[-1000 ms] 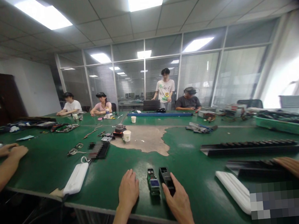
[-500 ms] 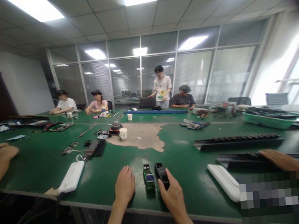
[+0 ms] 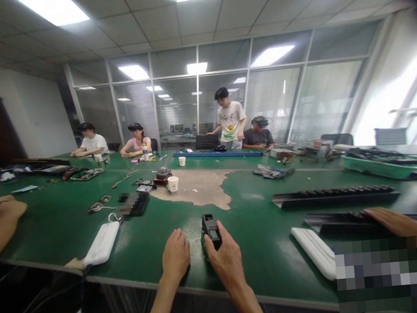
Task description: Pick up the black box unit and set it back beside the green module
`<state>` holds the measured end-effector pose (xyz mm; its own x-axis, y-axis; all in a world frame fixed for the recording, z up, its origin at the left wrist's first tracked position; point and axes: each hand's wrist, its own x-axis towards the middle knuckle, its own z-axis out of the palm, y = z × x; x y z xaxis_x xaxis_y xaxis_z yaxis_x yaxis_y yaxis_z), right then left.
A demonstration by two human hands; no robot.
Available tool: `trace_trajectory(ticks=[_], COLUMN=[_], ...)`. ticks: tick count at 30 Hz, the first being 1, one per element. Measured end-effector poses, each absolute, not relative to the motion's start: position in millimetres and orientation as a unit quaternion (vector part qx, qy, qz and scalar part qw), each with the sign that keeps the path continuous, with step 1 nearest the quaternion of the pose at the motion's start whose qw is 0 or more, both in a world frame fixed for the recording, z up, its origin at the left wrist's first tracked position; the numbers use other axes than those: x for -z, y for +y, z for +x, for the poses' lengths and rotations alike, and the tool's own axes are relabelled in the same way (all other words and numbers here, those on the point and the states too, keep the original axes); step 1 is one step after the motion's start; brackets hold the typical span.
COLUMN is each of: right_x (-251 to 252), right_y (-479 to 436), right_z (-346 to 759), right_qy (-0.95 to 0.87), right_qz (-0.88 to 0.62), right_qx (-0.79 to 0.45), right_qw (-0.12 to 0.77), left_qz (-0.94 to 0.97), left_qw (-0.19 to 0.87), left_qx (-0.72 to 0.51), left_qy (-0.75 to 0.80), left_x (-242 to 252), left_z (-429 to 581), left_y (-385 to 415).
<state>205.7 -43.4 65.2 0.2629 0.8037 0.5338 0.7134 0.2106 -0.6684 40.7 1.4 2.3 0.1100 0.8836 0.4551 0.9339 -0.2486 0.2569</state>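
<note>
My right hand [image 3: 226, 256] grips a black plastic housing [image 3: 209, 223] between thumb and fingers, near the front edge of the green table. A green circuit board [image 3: 203, 242] shows along the housing's left side, mostly covered by it. Whether the two are joined I cannot tell. To the left, my left hand [image 3: 176, 257] rests on the tabletop with nothing visible in it, its fingers loosely extended and apart from the housing.
White power-strip-like blocks [image 3: 102, 242] [image 3: 313, 252] lie on either side. A paper cup [image 3: 173, 184] stands ahead on a bare brown patch. Black metal channels [image 3: 336, 196] and a co-worker's hand [image 3: 397, 223] are at right; another person's hands [image 3: 5, 211] rest at left.
My right hand has moved left with the black housing, bringing it over the circuit board that stood beside it. My left hand has stayed in place on the table.
</note>
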Motion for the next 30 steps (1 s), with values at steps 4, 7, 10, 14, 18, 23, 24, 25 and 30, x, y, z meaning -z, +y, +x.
trace_trajectory(ticks=[4,7,10,14,18,23,24,25,30], right_x=[-50.2,-40.4,-29.0,-12.9,-8.5,-11.6,-11.3,-11.0,-13.3], right_y=[-41.2,-40.7,-42.4,-45.6,-46.4,-45.8,-45.6,-45.2,-44.1], right_z=[196.9,193.6,191.1,189.8,191.9,192.8,192.2,191.5,188.9], right_qy=[-0.613,-0.629,-0.63,-0.627,-0.63,-0.63,-0.628,-0.624,-0.606], right_qz=[-0.635,-0.637,-0.651,-0.656,-0.636,-0.613,-0.616,-0.621,-0.663], right_qx=[-0.044,-0.034,-0.028,-0.02,0.008,-0.005,-0.013,-0.018,-0.011], right_qw=[0.467,0.444,0.422,0.419,0.446,0.477,0.476,0.473,0.44], left_qz=[-0.746,-0.747,-0.747,-0.746,-0.746,-0.75,-0.753,-0.756,-0.763], left_qw=[0.039,0.037,0.043,0.056,0.048,0.039,0.039,0.039,0.037], left_qx=[0.271,0.27,0.267,0.267,0.267,0.251,0.247,0.243,0.223], left_qy=[-0.607,-0.607,-0.607,-0.607,-0.608,-0.611,-0.609,-0.607,-0.606], left_x=[-0.4,0.7,1.6,2.7,1.1,-6.2,-7.5,-8.5,-8.6], left_z=[39.7,38.9,38.4,37.8,37.9,40.3,40.9,41.5,43.7], left_y=[3.2,4.1,3.5,1.9,1.8,0.9,0.5,0.1,-0.4])
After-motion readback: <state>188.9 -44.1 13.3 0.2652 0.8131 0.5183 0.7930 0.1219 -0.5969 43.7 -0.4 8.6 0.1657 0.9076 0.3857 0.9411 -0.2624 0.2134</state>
